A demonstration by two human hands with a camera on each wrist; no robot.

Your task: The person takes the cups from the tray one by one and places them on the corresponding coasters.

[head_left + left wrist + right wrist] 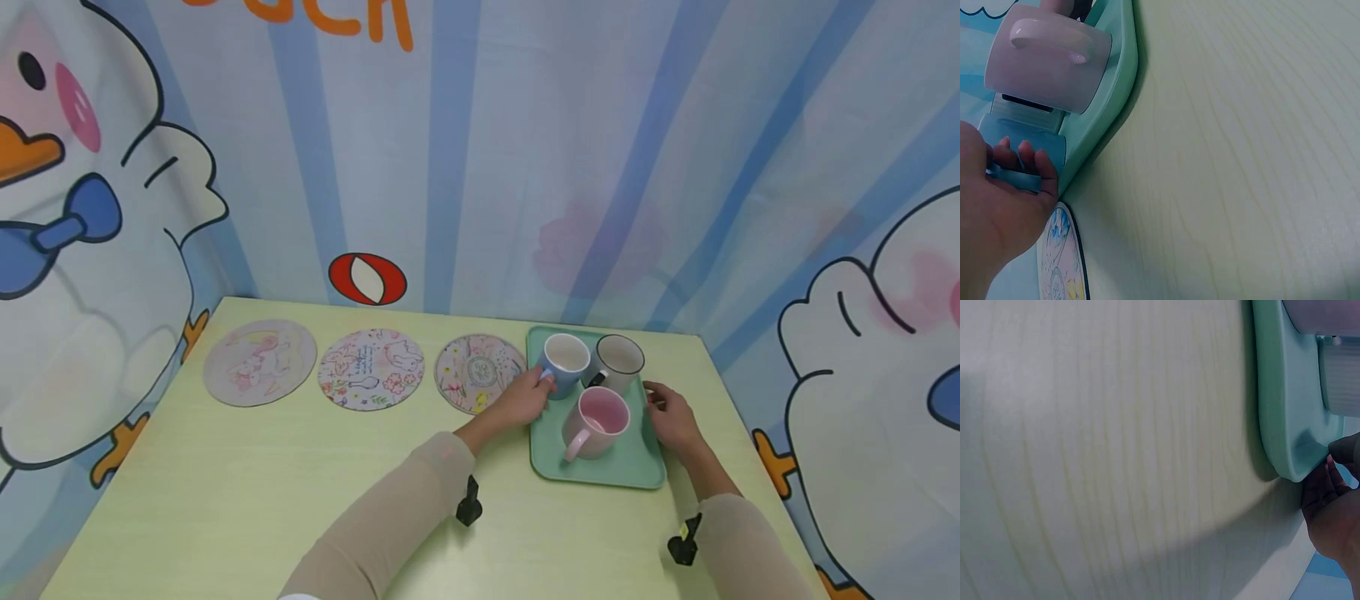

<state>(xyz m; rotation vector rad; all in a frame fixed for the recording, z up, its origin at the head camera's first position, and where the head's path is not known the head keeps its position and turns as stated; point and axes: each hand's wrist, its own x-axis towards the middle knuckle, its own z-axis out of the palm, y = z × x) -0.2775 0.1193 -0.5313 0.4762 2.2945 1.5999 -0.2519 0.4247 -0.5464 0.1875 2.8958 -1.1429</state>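
Observation:
My left hand (521, 400) holds the handle of a light blue mug (566, 367), which stands at the back left of a green tray (551, 454). In the left wrist view, the fingers curl round that handle. Beside the blue mug is a white mug (619, 365) with a dark rim. Nearer the front of the tray stands a pink mug (596, 425), its handle turned toward the front left. My right hand (672, 418) pinches the tray's right edge; the right wrist view has the thumb on the rim and the other fingers outside, partly hidden.
Left of the tray, three round patterned mats lie in a row: a floral one (480, 373) close to the tray, a middle one (371, 369) and a pale pink one (259, 363). A striped cartoon curtain (495, 167) hangs behind the pale wooden table (300, 483).

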